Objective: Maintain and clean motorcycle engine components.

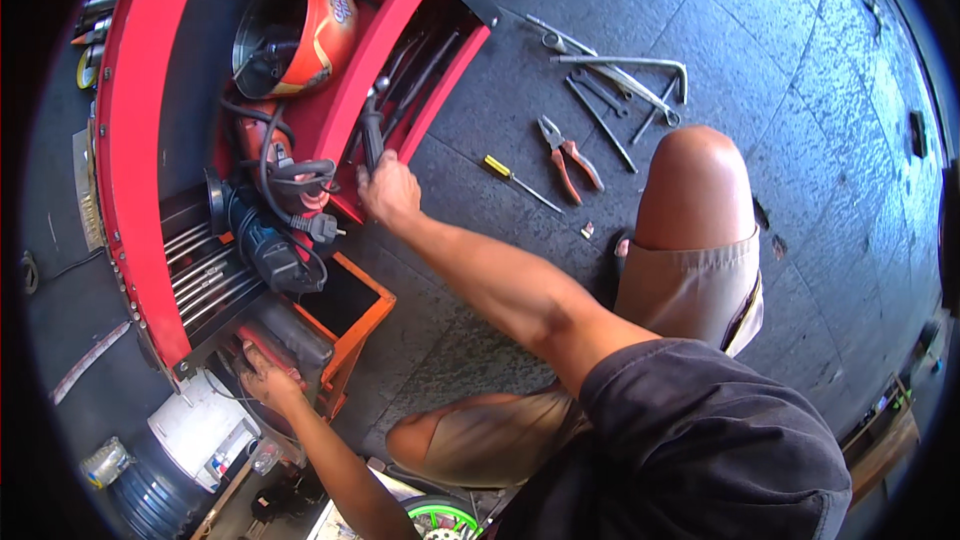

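While my right hand [391, 191] is wrapped around the end of a dark, ridged-handled tool with a rounded metal head [372, 138], I can see that tool lying inside the long red metal tray [372, 50], toward its near end. Other dark and metallic hand tools lie along the tray, toward its far corner. My left hand [268, 378] is low at the near end of the tool cabinet with the red metal edge [133, 170], next to a dark, rounded bundle [290, 333]; from this view I cannot tell whether it grips anything.

Between my hands, a blue-and-black corded power tool [268, 246] sits by the inner edge of an orange open-topped tray [366, 328]. Farther up the cabinet, an orange cylindrical tin [328, 35] lies tilted. On the grey tiled floor [480, 280], beyond the red tray's outer edge, I have a yellow-handled screwdriver [498, 167], orange-handled metal pliers [572, 162] and an L-shaped steel bar [630, 62].
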Motion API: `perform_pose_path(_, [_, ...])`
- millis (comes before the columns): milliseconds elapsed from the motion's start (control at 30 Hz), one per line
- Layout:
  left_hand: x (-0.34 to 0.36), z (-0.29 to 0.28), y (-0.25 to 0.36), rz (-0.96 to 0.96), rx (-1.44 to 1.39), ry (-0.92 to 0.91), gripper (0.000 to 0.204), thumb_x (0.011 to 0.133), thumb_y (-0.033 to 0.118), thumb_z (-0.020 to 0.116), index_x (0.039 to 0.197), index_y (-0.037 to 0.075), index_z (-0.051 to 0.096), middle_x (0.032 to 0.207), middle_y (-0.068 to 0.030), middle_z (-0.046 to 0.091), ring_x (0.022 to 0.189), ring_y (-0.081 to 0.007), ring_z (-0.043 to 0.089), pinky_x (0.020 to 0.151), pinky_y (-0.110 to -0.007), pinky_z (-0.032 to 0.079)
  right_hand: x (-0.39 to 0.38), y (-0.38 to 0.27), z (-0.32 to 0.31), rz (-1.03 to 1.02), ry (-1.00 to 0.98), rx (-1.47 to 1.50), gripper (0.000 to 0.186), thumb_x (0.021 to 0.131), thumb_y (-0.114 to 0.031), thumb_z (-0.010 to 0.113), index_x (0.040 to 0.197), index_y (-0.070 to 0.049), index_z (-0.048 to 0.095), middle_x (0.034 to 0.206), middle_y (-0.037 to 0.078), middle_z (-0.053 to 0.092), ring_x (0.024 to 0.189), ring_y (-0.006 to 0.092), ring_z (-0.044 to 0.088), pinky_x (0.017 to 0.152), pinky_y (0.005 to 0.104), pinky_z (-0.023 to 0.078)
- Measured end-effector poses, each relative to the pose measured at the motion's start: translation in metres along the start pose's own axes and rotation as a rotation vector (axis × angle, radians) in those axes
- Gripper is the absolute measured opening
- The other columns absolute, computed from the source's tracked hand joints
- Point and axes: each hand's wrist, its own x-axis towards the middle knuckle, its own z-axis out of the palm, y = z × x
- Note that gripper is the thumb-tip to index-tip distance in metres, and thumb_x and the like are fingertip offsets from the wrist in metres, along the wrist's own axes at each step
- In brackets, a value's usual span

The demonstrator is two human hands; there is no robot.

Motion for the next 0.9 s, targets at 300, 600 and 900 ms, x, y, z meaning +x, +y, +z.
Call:
perform_pose_path(300, [0.005, 0.002, -0.011, 0.203, 0.042, 0.046, 0.057, 0.098, 0.046, 0.053, 0.128, -0.001, 0.056, 0.107, -0.0183, 0.06, 0.08, -0.027, 0.054, 0.066, -0.034, 0.042, -0.014, 0.015, -0.006, -0.136, -0.226, -0.235, 0.038, 0.085, -0.028, 0.065, 0.108, 0.002, 0.058, 0.098, 0.024, 0.07, 0.095, 0.0407, 0.069, 0.083, 0.0491, 0.056])
perform_pose_path(600, [0.003, -0.004, -0.01, 0.215, 0.031, 0.045, 0.06, 0.097, 0.051, 0.052, 0.124, -0.002, 0.058, 0.094, -0.0173, 0.062, 0.048, -0.0206, 0.053, 0.037, -0.031, 0.04, -0.017, 0.014, 0.015, -0.144, -0.368, -0.336, 0.044, 0.086, -0.031, 0.067, 0.113, 0.004, 0.06, 0.107, 0.02, 0.071, 0.1, 0.0337, 0.07, 0.086, 0.0433, 0.057])
perform_pose_path(900, [0.071, -0.014, -0.089, 0.541, 0.137, 0.188, 0.056, 0.098, 0.045, 0.05, 0.128, -0.001, 0.058, 0.103, -0.0182, 0.064, 0.052, -0.0224, 0.058, 0.037, -0.031, 0.04, 0.015, 0.046, -0.054, -0.078, 0.044, -0.3, 0.046, 0.093, -0.043, 0.056, 0.099, 0.0, 0.068, 0.109, 0.026, 0.067, 0.104, 0.0387, 0.067, 0.09, 0.0465, 0.054])
